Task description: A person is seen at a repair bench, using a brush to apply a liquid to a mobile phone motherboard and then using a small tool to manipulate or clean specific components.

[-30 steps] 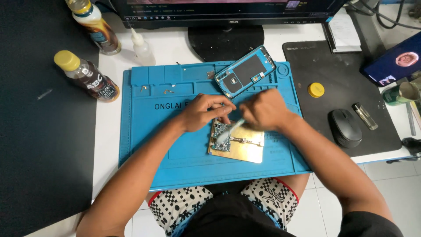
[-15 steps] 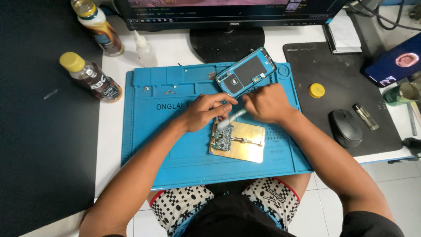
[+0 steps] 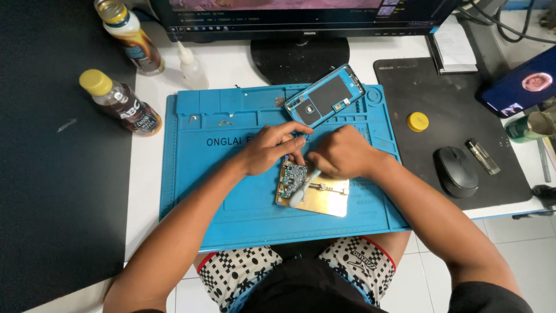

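Note:
On a blue repair mat [image 3: 231,203] lies a gold-coloured holder plate [image 3: 324,200] with a small circuit board [image 3: 292,177] clamped on it. My left hand [image 3: 269,148] rests at the board's upper edge, fingers curled down onto it. My right hand [image 3: 341,153] is closed around a thin pale tool [image 3: 301,188] whose tip lies on the board. An opened blue phone frame [image 3: 325,95] lies tilted at the mat's far edge, just beyond my hands.
Two yellow-capped bottles [image 3: 121,104] and a small white dropper bottle [image 3: 190,64] stand at the back left. A monitor stand [image 3: 298,58] is behind the mat. On the black pad to the right lie a mouse [image 3: 456,171], a yellow cap [image 3: 417,122] and a small vial [image 3: 482,156].
Both hands stay over the board with only small shifts. The tool in my right hand has moved slightly across the board. The camera view has drifted a little.

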